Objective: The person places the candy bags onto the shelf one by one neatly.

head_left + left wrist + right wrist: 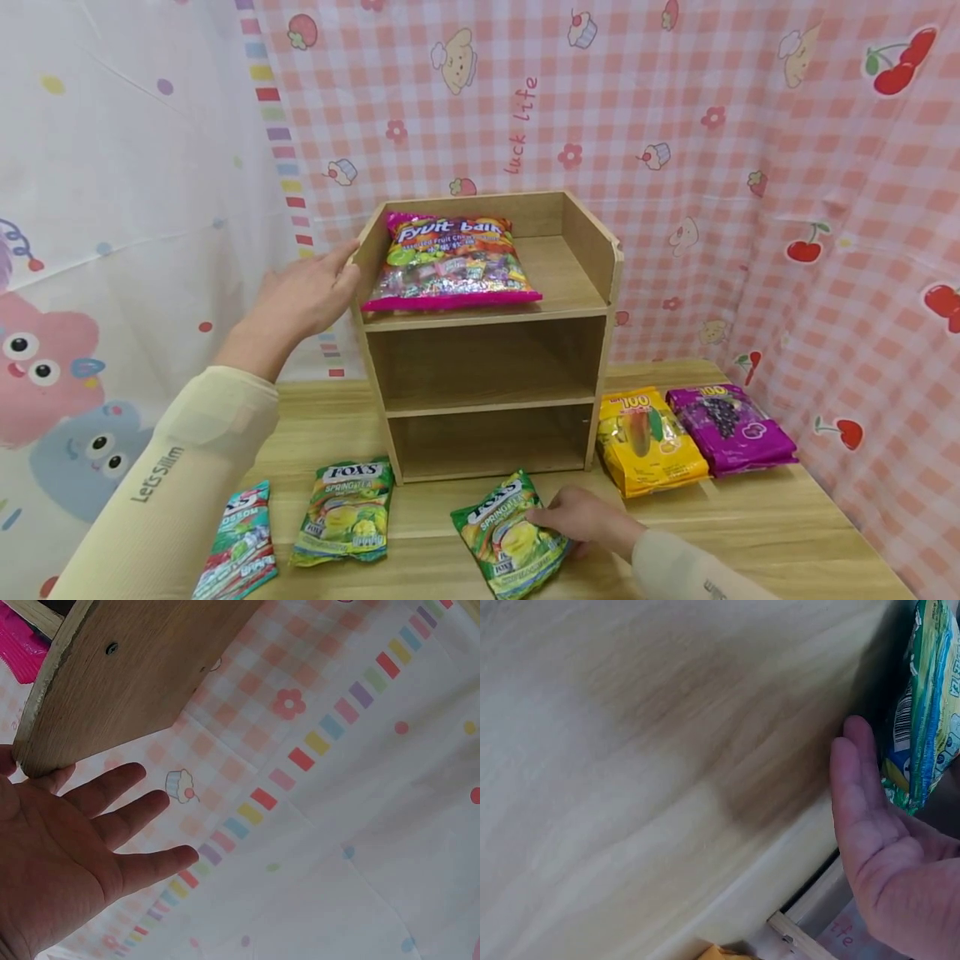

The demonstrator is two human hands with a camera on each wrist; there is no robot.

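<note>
R hand pinches R edge of green Fox's bag, in front of rack; can't tell if bag's fully off table. L hand: fingers mostly straight + spread, thumb/index at rack's L side panel, no bag held. Looks early, imo. Done: 1 pink-edged bag on top tier. Remaining off rack: 5, i.e. bag in R hand, 2nd green bag + teal bag at L, yellow bag + purple bag at R.
</note>
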